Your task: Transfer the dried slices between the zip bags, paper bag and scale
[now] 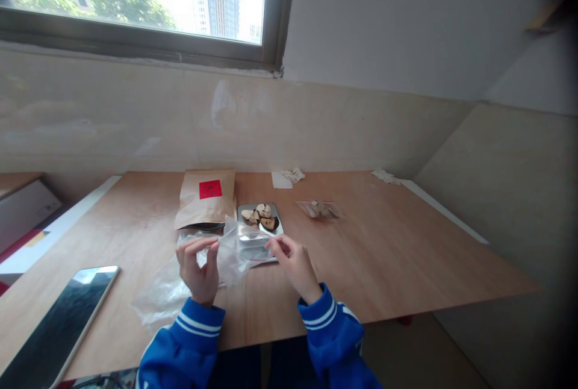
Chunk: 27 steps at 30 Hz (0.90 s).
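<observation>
My left hand (198, 270) pinches the edge of a large clear plastic bag (169, 292), which hangs in loose folds over the wooden table (370, 256). My right hand (293, 264) has its fingertips closed on the film further right, just above a steel tray (259, 250). The film covers the tray's near part. Several dried brown-and-cream slices (259, 215), perhaps mushroom, lie on the tray's far end. A kraft paper bag (205, 199) with a red label lies behind the film, touching the tray's left side.
A small clear bag of dried pieces (320, 209) lies to the right of the tray. Crumpled tissues (293, 175) and a white paper slip (280, 180) sit by the wall. A dark tablet (58, 329) lies at the near left. The table's right edge drops off.
</observation>
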Available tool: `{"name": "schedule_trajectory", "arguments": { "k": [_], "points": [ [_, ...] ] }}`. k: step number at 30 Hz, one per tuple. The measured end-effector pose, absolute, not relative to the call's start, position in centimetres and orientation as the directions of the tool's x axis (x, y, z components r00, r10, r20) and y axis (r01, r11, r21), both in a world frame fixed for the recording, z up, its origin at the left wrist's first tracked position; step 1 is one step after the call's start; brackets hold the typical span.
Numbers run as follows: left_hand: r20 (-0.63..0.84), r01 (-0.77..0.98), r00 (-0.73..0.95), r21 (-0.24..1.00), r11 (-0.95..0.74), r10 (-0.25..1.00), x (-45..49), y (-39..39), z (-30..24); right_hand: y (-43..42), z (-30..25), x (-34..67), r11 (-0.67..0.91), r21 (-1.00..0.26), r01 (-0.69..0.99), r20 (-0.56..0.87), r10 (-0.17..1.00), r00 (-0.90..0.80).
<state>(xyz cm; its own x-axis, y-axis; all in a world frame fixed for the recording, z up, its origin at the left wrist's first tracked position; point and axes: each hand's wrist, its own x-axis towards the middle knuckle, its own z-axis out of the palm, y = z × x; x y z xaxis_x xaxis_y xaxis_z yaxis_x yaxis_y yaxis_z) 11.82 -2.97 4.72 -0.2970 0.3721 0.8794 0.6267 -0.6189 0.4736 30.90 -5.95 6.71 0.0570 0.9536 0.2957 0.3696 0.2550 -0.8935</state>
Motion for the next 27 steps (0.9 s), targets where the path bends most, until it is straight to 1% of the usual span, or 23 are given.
{"name": "schedule_trajectory", "arguments": {
  "k": [2,3,5,7,9,11,16,19,22,24,27],
  "points": [
    [0.878,0.626,-0.32,0.478,-0.616,0.355,11.6,-2.5,4.0,-5.5,6.7,31.3,0.351,-0.853,0.386,0.368,0.929,-0.034],
    [0.872,0.629,-0.339,0.489,-0.605,0.353,11.6,-2.3,3.7,-5.2,6.7,31.4,0.389,-0.827,0.407,0.406,0.913,-0.046],
    [0.852,0.632,-0.379,0.524,-0.571,0.363,11.5,-1.9,3.2,-4.4,6.4,31.7,0.418,-0.762,0.493,0.474,0.881,-0.015],
    [0.824,0.615,-0.403,0.566,-0.549,0.398,11.5,-1.8,3.0,-3.2,5.8,32.0,0.406,-0.683,0.607,0.517,0.856,0.008],
    [0.81,0.578,-0.398,0.587,-0.567,0.432,11.7,-1.7,2.9,-2.0,5.0,32.2,0.389,-0.598,0.7,0.534,0.845,-0.014],
    [0.805,0.525,-0.377,0.593,-0.61,0.458,12.1,-1.7,2.8,-1.1,4.3,32.3,0.374,-0.538,0.756,0.528,0.848,-0.044],
    [0.783,0.379,-0.333,0.622,-0.685,0.526,12.8,-1.6,2.9,-0.6,3.5,32.1,0.32,-0.474,0.82,0.502,0.864,-0.047],
    [0.784,0.329,-0.318,0.619,-0.713,0.534,12.8,-1.6,2.9,-0.9,3.6,32.1,0.309,-0.48,0.821,0.515,0.857,-0.021],
    [0.797,0.318,-0.314,0.601,-0.733,0.517,12.6,-1.5,2.8,-1.3,4.3,32.0,0.299,-0.539,0.788,0.532,0.846,0.043],
    [0.807,0.322,-0.294,0.588,-0.742,0.512,12.5,-1.5,2.7,-1.6,5.4,31.8,0.292,-0.628,0.722,0.522,0.846,0.112],
    [0.819,0.321,-0.253,0.574,-0.754,0.515,12.5,-1.5,2.5,-2.3,7.8,30.7,0.308,-0.797,0.52,0.458,0.869,0.187]
  ]
}}
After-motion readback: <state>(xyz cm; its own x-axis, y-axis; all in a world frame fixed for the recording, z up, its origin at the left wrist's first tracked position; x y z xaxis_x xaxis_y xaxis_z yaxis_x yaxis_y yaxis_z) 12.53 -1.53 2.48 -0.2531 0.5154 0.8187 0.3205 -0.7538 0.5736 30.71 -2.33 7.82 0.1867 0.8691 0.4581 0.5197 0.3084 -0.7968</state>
